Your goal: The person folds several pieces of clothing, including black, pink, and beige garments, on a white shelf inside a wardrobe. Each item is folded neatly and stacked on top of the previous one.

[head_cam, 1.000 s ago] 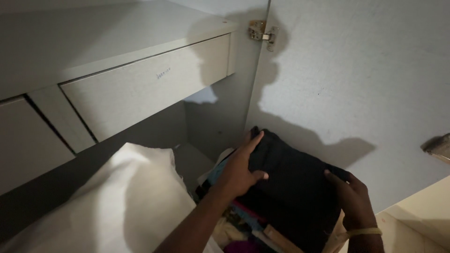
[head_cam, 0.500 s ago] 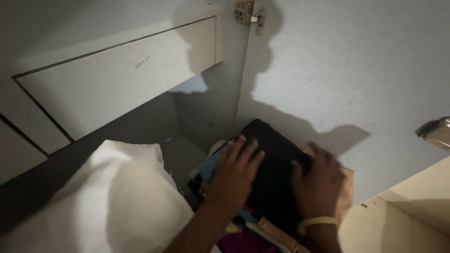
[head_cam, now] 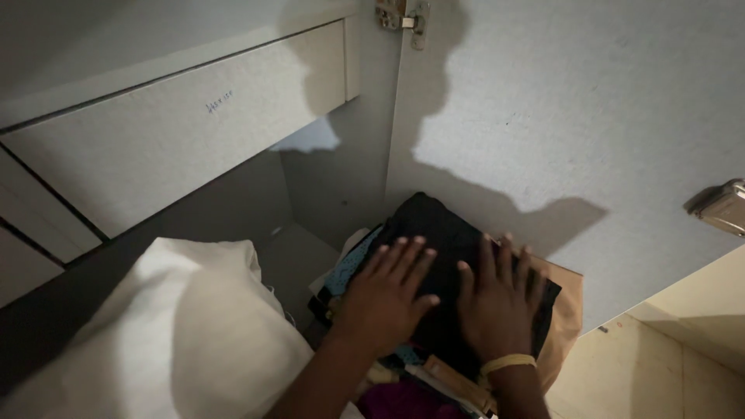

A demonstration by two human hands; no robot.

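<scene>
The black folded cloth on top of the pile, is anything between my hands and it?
Nothing visible. The left hand and the right hand both lie flat, palms down, directly on the black folded cloth, which tops the pile of clothes beside the open cupboard door.

Black folded garment (head_cam: 434, 233) mid-frame, plain, blue patterned cloth (head_cam: 353, 268) at its left edge, tan/brown fabric (head_cam: 565, 310) lower right, magenta cloth (head_cam: 400, 402) at btm, white pillow (head_cam: 186, 341) lower left, pale grey cabinet door (head_cam: 574, 116) upper right, yellow wristband (head_cam: 504, 363).
</scene>
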